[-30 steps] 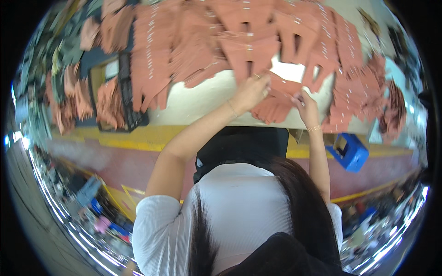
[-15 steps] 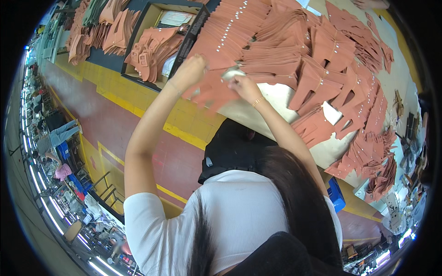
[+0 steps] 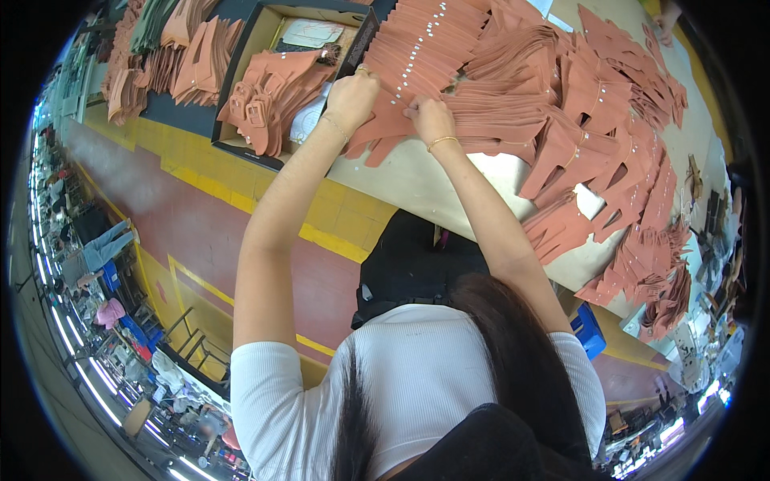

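Observation:
A salmon-coloured flat cut piece (image 3: 383, 128), leather-like with strap-like ends, lies between my hands at the near edge of the table (image 3: 377, 178). My left hand (image 3: 353, 98) is closed at its upper left side, fingertips partly hidden. On its right edge my right hand (image 3: 431, 119) pinches with thumb and fingers. Just beyond my fingers spreads a long overlapping row of similar pieces (image 3: 425, 44) bearing small white labels. To the right of my right hand lies a thick fanned stack of cut pieces (image 3: 497, 116).
Left of my left hand stands an open black-sided box (image 3: 228, 88) with cut pieces and papers in it. More pieces (image 3: 622, 172) cover the table's right side. Another person's hand (image 3: 667, 20) is at the far right edge. A blue bin (image 3: 589, 330) stands below the table.
Both hands have moved farther up the table and slightly right. The cut piece, blurred by motion before, now shows sharply beside the labelled row.

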The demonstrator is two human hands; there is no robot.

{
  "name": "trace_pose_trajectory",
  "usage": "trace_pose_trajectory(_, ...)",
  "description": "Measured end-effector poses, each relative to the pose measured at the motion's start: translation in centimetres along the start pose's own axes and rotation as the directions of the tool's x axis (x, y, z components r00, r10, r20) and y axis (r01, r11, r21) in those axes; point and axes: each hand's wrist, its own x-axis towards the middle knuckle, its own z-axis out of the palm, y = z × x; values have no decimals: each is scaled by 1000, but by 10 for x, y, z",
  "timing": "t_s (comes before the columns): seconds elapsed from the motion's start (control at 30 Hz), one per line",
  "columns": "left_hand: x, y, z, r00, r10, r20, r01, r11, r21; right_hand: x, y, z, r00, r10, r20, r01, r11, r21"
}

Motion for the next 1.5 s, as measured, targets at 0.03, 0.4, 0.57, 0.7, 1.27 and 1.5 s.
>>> trace_pose_trajectory(0.03,2,1,2,1000,-6,6,6,1000,-7,0,1,1,1000,-10,-22,11,1000,7)
trace_pose_trajectory(0.4,-14,28,44,954,116,-275,-142,987,-74,2,-4,5,998,-50,-44,45,992,-115)
trace_pose_trajectory(0.57,-45,35,95,977,-46,-208,-1,976,-219,4,-8,-1,998,-67,4,67,982,-175)
trace_pose_trajectory(0.7,-44,38,124,945,-102,-309,28,971,-235,9,-3,-3,993,-117,13,117,976,-181)
trace_pose_trajectory(1.27,-166,61,141,521,-352,777,57,-894,-444,13,-1,2,985,-157,67,170,933,-318)
trace_pose_trajectory(1.5,-132,49,140,511,-524,682,-102,-824,-557,14,-4,2,985,-153,78,170,935,-311)
